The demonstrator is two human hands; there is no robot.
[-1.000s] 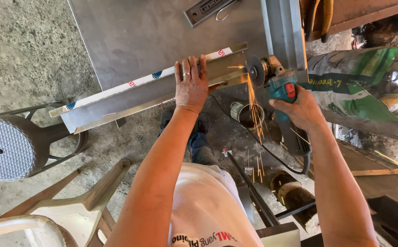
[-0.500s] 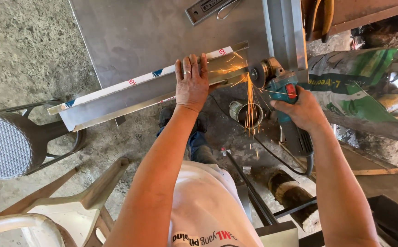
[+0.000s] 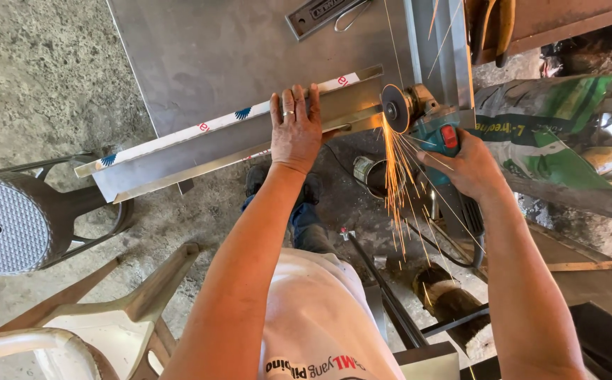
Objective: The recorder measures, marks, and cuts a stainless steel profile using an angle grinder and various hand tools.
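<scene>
A green-and-white printed sack (image 3: pixel 559 134) lies at the right; a white strip with red and blue marks (image 3: pixel 235 119) runs along the long steel channel (image 3: pixel 214 148) at the table's edge. The left hand (image 3: pixel 295 130) presses flat on the channel; the right hand (image 3: pixel 464 165) grips a teal angle grinder (image 3: pixel 425 123), its disc at the channel's end, orange sparks falling.

the metal channel (image 3: pixel 228 144) lies slantwise on the near edge of the steel table (image 3: pixel 235 49); one end juts out leftward past the table corner, above the stool (image 3: pixel 17 222). the left hand (image 3: pixel 295 130) lies flat on the channel. just right of it, the right hand (image 3: pixel 464 165) holds the angle grinder (image 3: pixel 425 123), its disc touching the channel's right end. a can (image 3: pixel 369 176) stands on the floor below the disc, and a plastic chair (image 3: pixel 87 324) stands nearest the viewer at lower left.
</scene>
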